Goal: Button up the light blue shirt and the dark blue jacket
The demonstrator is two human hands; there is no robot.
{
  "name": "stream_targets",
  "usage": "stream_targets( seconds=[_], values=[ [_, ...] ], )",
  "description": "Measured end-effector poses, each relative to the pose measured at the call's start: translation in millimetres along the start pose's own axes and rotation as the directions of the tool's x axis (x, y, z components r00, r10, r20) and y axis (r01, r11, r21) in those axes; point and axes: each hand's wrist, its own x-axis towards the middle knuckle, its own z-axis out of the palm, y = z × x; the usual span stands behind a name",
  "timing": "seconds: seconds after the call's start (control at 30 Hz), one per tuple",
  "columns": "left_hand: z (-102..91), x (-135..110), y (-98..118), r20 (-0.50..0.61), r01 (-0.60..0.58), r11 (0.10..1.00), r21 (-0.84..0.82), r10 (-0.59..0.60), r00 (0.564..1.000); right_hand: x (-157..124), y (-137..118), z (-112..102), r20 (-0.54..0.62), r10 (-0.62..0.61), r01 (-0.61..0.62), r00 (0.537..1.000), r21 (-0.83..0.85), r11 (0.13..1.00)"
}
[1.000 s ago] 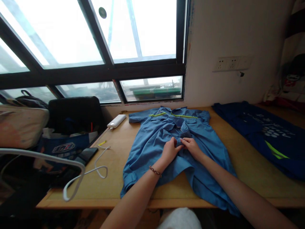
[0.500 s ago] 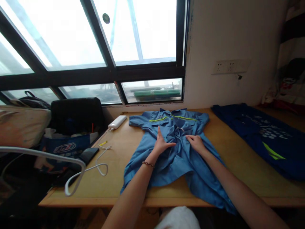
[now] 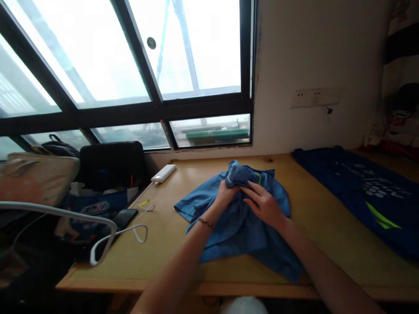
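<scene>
A blue short-sleeved shirt (image 3: 242,237) with a yellow-green trim line lies crumpled on the wooden table, its upper part gathered into a raised bunch. My left hand (image 3: 225,196), with a beaded bracelet at the wrist, is closed around the left side of that bunch. On the other side, my right hand (image 3: 264,205) has its fingertips on the gathered cloth, the fingers bent and pinching at a fold. Folds of fabric hide part of the fingers of both hands. The lower part of the shirt spreads toward the table's front edge.
A dark blue garment (image 3: 347,183) with white print lies at right on the table (image 3: 147,253). At left are a white power bank (image 3: 163,173), a white cable (image 3: 140,226) and a dark phone (image 3: 126,216). A black chair (image 3: 111,161) and bags stand beyond the left edge.
The shirt, spread out before with its collar toward the window, is now pulled up and bunched, its sleeves drawn inward. My left hand went from spread fingers to gripping; my right hand stayed at the cloth.
</scene>
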Motion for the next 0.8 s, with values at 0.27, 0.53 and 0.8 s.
stream_targets(
  seconds=[0.27, 0.53, 0.8],
  values=[
    [-101.8, 94.5, 69.2, -0.191, -0.226, 0.533, 0.815, 0.615, 0.765, 0.5, 17.6, -7.1, -0.235, 0.006, -0.038, 0.972, -0.132, 0.991],
    [-150.6, 20.5, -48.8, -0.438, 0.378, 0.392, 0.839, 0.072, 0.896, -7.8, 27.5, 12.5, -0.052, 0.005, -0.017, 0.999, -0.241, 0.97],
    [-96.4, -15.0, -68.6, -0.424, 0.411, 0.142, 0.9, 0.076, 0.902, -12.4, 44.6, 28.8, 0.123, 0.148, -0.109, 0.981, -0.282, 0.953]
  ],
)
